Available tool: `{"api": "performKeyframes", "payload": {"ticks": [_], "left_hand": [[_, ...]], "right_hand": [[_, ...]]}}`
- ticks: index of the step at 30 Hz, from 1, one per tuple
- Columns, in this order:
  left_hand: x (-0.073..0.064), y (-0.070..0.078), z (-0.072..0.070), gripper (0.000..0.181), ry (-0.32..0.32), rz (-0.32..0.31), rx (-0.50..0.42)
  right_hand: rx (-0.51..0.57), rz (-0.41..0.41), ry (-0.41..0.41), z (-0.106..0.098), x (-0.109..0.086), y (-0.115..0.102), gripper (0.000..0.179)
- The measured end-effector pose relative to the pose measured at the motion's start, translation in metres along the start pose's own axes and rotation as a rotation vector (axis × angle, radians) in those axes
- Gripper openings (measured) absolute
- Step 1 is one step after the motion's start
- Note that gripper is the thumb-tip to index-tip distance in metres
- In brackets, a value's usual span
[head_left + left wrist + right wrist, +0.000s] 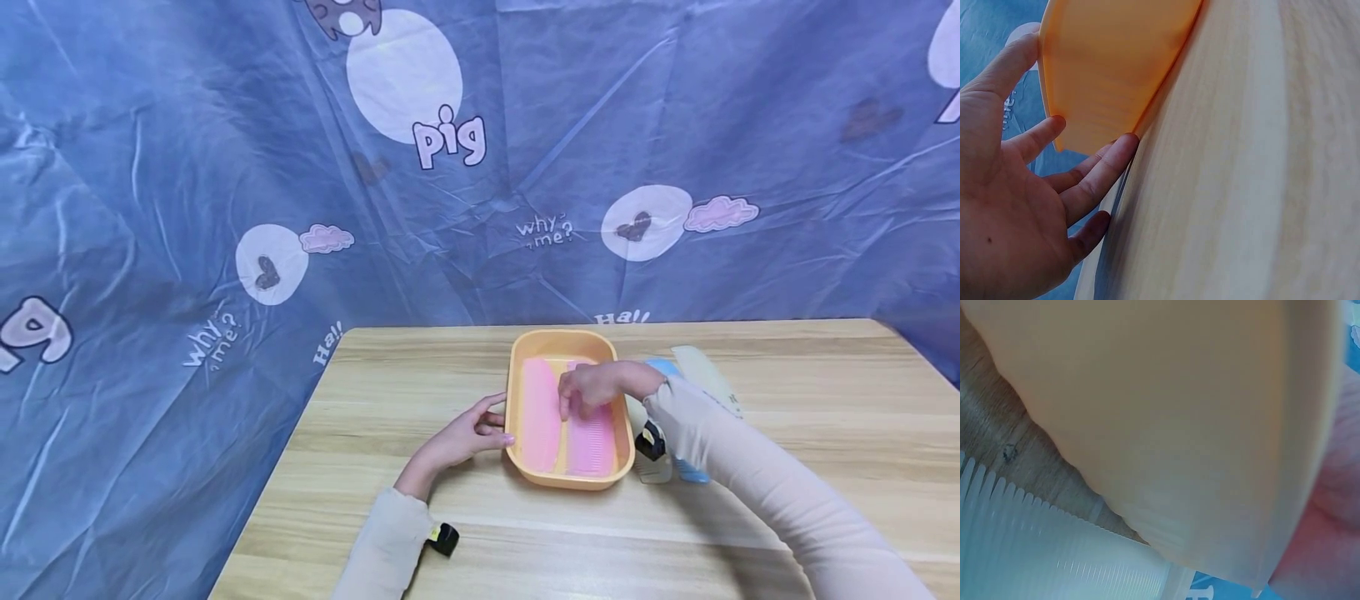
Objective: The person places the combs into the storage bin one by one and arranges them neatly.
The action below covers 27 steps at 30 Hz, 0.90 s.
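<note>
An orange plastic tray (572, 482) stands on the table with two combs lying inside it. On its left is a pink comb (538, 408); on its right is a pink-purple comb (591, 446) with its teeth facing right. My left hand (463, 437) rests against the tray's left side, fingers spread and fingertips touching the orange wall (1116, 69). Reaching over the right rim, my right hand (592, 386) points its bent fingers down at the pink-purple comb's left edge. Whether they pinch it is unclear, as the tray wall (1147, 425) hides the fingertips in the right wrist view.
Right of the tray, partly under my right forearm, lie a pale comb (656, 473), a blue comb (692, 472) and a whitish-green comb (703, 373). The wooden table (420, 367) ends at a blue printed cloth (450, 275) behind.
</note>
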<state>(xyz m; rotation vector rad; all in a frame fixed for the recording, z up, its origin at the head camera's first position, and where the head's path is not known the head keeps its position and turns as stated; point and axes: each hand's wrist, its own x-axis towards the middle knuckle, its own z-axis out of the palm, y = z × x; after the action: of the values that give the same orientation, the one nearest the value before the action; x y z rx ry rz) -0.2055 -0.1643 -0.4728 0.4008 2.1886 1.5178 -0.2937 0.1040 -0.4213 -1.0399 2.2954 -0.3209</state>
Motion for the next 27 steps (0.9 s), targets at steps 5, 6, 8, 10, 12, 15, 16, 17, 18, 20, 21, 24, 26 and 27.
{"api": "performKeyframes", "payload": {"ticks": [5, 6, 8, 10, 12, 15, 16, 17, 18, 20, 21, 24, 26, 27], "left_hand": [[-0.0003, -0.0007, 0.0001, 0.078, -0.001, -0.009, 0.0], [-0.0004, -0.0008, -0.0001, 0.078, 0.0, -0.008, 0.002], [-0.0007, -0.0008, -0.0003, 0.078, 0.001, -0.005, 0.005], [-0.0006, -0.0012, -0.0005, 0.078, 0.0, -0.003, 0.008], [-0.0004, -0.0016, -0.0006, 0.078, -0.002, -0.003, 0.003], [-0.0006, -0.0011, -0.0004, 0.078, -0.005, 0.005, 0.001], [-0.0007, -0.0008, -0.0004, 0.078, -0.006, 0.008, 0.0], [-0.0008, -0.0006, -0.0002, 0.079, -0.006, 0.011, -0.001], [-0.001, -0.0004, -0.0001, 0.079, -0.005, 0.014, 0.0], [-0.0008, -0.0008, 0.0003, 0.079, -0.005, 0.015, -0.003], [-0.0006, -0.0014, 0.0005, 0.078, -0.004, 0.014, -0.003], [-0.0001, -0.0028, 0.0007, 0.078, -0.001, 0.009, -0.003], [0.0004, -0.0037, 0.0003, 0.077, 0.002, 0.006, 0.0], [0.0007, -0.0041, 0.0, 0.077, 0.002, 0.005, 0.001]], "right_hand": [[-0.055, -0.011, 0.007, 0.0013, -0.0011, -0.0031, 0.037], [-0.056, -0.012, 0.008, 0.0015, -0.0011, -0.0035, 0.038], [-0.044, -0.01, 0.005, 0.0016, -0.0012, -0.0042, 0.038], [-0.036, -0.015, 0.0, 0.0015, -0.0013, -0.0044, 0.039], [-0.03, -0.008, -0.011, 0.0021, -0.0005, -0.0039, 0.04], [-0.046, -0.008, -0.019, 0.0034, 0.0007, -0.0022, 0.042], [-0.051, -0.011, -0.019, 0.0038, 0.0011, -0.0015, 0.043], [-0.056, -0.011, -0.018, 0.0046, 0.0016, -0.0011, 0.043], [-0.066, -0.015, -0.015, 0.005, 0.0018, -0.0005, 0.043], [-0.071, -0.019, -0.011, 0.0055, 0.0021, -0.0003, 0.042], [-0.079, -0.025, -0.007, 0.0054, 0.0019, -0.0004, 0.042], [-0.062, -0.033, 0.01, 0.0048, 0.0013, -0.0006, 0.041], [-0.027, -0.039, 0.031, 0.0037, 0.0, -0.0009, 0.04], [-0.015, -0.056, 0.046, 0.0031, -0.0007, -0.0008, 0.039]]}}
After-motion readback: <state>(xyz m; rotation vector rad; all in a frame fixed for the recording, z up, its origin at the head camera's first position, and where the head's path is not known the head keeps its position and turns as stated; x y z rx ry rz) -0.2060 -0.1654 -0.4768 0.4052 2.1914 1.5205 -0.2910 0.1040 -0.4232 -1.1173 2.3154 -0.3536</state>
